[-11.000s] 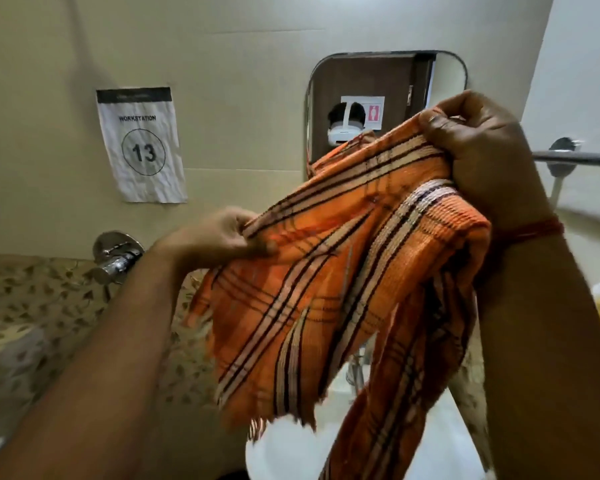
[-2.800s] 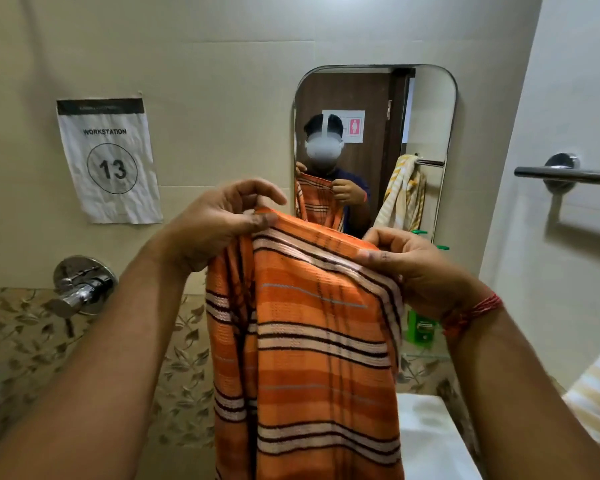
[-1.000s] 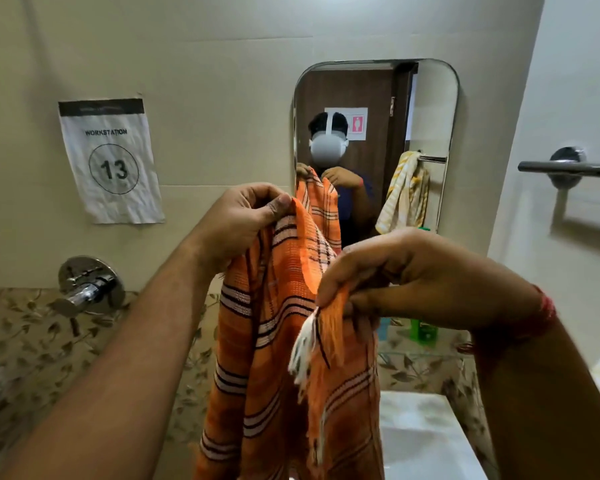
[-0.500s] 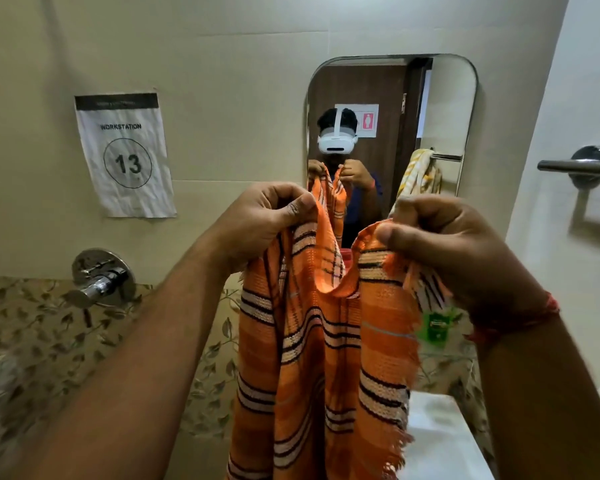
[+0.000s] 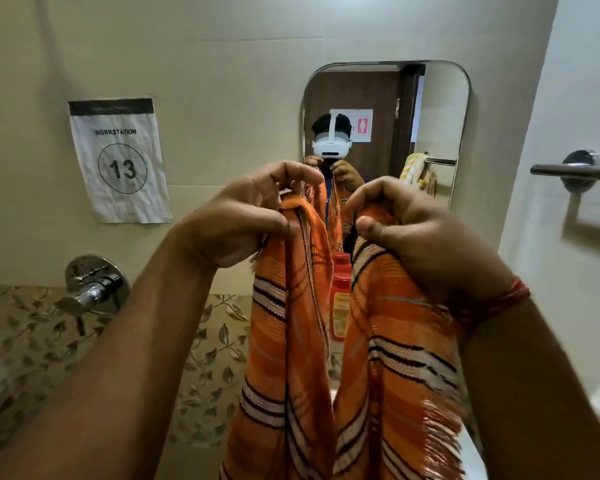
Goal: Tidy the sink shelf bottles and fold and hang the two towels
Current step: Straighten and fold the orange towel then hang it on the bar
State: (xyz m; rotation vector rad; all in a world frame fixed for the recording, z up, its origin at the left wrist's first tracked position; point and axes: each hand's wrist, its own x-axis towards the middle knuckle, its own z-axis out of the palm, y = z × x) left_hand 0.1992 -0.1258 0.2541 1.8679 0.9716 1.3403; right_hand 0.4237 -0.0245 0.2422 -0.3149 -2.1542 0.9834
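An orange towel with black and white stripes hangs in two folds in front of me, its fringed end low on the right. My left hand pinches the left fold at its top. My right hand grips the right fold at the same height. Through the gap between the folds a red bottle stands below the mirror. A yellow and white towel appears only as a reflection in the mirror, draped on a rail.
A chrome towel rail is fixed to the right wall. The mirror hangs on the back wall, and a chrome tap sticks out at the left. A paper sign reading 13 hangs beside it.
My right hand has drawn its end of the orange towel up level with my left hand and the two folds have parted, showing the red bottle behind.
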